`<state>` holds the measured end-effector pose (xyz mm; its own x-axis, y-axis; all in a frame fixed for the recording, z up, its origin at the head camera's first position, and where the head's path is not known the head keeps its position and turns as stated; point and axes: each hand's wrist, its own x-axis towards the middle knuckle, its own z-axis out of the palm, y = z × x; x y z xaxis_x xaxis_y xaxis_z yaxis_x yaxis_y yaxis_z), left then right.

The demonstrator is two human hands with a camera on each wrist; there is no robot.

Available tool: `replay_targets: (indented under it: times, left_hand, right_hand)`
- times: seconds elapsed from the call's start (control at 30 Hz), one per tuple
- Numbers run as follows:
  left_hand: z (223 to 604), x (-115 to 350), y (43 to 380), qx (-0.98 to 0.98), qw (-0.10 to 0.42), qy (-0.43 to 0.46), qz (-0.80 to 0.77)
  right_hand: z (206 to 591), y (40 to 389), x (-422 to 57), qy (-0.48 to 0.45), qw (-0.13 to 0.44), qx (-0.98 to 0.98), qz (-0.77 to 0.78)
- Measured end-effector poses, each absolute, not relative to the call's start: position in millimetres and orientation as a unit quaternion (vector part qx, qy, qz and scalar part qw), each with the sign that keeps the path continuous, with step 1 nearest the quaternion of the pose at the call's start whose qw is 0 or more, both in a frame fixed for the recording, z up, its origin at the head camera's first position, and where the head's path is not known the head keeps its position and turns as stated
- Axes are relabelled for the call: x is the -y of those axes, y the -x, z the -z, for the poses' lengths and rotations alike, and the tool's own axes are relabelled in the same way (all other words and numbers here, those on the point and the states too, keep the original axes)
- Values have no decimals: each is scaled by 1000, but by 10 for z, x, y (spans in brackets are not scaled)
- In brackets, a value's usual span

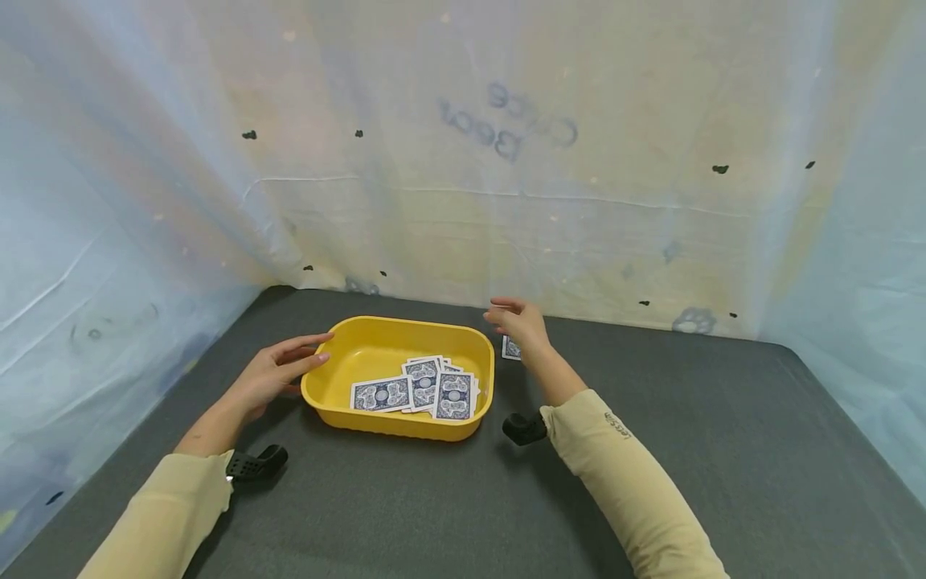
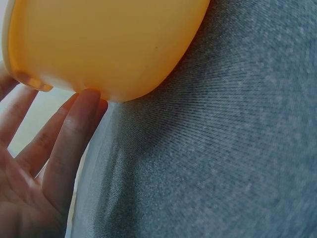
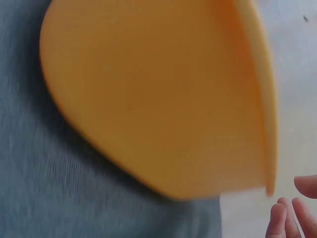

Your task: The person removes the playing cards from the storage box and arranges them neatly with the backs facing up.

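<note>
A yellow plastic basin (image 1: 401,430) stands at the middle of the dark table, with several blue-and-white patterned playing cards (image 1: 454,396) lying loosely inside, backs up. My left hand (image 1: 278,370) rests at the basin's left end, thumb and fingertips at the rim. The left wrist view shows its fairly straight fingers (image 2: 72,129) touching the outer wall. Beyond the right end, my right hand (image 1: 522,323) hovers with loosely bent fingers over another playing card (image 1: 510,349), which it partly hides. Thumb and fingers (image 3: 285,220) stand apart in the right wrist view, nothing visible between them.
The grey cloth-covered table (image 1: 687,434) stretches out to the right and in front. A pale plastic curtain (image 1: 463,201) hangs behind the table and along both sides. Black wrist straps (image 1: 524,429) stick out below the sleeves.
</note>
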<state>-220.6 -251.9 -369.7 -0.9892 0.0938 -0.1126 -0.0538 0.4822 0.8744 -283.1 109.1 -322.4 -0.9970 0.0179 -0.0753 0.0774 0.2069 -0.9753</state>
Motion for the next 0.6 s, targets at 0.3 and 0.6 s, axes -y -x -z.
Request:
replay_targets:
  times: [0.3,0.6]
  left_hand:
    - [3702,2531,2216,-856,73,-10,-512]
    - [3716,2520,2230,-853,75,-7,-517]
  right_hand:
    - [3143,2753,-820,11,37,-769,638]
    - [3148,2642,-622,41,38,-773,632]
